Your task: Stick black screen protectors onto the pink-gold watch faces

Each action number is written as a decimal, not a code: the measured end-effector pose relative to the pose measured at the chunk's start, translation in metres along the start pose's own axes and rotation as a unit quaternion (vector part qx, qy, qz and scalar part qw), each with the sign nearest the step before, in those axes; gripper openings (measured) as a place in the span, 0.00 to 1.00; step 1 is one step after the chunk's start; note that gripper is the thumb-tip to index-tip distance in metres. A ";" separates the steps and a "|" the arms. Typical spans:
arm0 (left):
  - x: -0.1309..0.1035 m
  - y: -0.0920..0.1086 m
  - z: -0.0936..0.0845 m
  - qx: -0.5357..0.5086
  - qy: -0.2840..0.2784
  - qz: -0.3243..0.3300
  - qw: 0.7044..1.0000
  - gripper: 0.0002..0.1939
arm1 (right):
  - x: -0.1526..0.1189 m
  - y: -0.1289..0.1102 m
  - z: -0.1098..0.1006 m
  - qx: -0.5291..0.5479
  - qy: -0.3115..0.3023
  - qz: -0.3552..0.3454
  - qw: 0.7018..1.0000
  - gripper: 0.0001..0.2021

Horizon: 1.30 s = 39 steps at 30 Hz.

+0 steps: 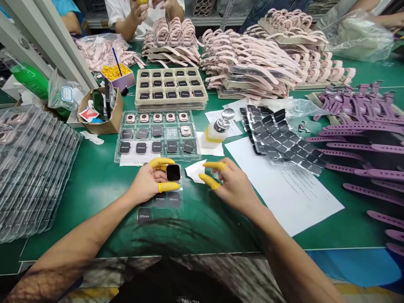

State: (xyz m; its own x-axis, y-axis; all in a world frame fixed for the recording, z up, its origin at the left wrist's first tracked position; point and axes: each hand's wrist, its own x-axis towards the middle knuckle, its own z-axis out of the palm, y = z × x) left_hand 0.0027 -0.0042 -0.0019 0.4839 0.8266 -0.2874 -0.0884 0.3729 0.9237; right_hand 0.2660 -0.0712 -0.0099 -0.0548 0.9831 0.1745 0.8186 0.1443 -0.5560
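Note:
My left hand (148,183), with yellow finger covers on thumb and forefinger, grips a square watch face (173,172) by its sides, its black screen upward. Under that hand lies a clear sheet with several black square stickers (144,215). A small white cloth (195,171) is just right of the watch face. At its right edge, my right hand (232,181) has its covered thumb and forefinger apart, the tips over the cloth. Beyond both hands, a clear tray (117,153) carries several watch faces and black square pieces.
A pump bottle (214,134) with yellow liquid stands past my right hand. Black sticker sheets (274,134), papers (303,202) and purple straps (362,147) lie right. Stacked trays (34,172) rise at left. Pink straps (249,63) fill the back, near a co-worker's hands (139,12).

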 end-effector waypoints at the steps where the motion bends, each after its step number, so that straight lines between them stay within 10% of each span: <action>1: -0.001 0.000 0.001 0.000 -0.001 0.003 1.000 0.38 | 0.006 0.000 0.002 -0.023 0.012 -0.006 1.000 0.14; 12: -0.002 -0.010 0.011 0.030 0.002 0.022 0.999 0.32 | 0.029 -0.040 0.025 0.096 0.071 -0.213 0.970 0.05; 27: -0.004 -0.006 0.015 0.068 0.053 -0.016 0.996 0.32 | 0.033 -0.035 0.038 0.050 0.181 -0.138 0.972 0.07; 39: -0.005 -0.008 0.013 0.120 0.058 -0.008 0.991 0.33 | 0.027 -0.046 0.046 0.073 0.157 -0.134 0.976 0.07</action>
State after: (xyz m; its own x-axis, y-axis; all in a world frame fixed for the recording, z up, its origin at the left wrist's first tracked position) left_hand 0.0127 -0.0166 -0.0041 0.3788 0.8695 -0.3169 0.1354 0.2867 0.9484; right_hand 0.2007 -0.0462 -0.0175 -0.0581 0.8282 0.5574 0.7071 0.4283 -0.5626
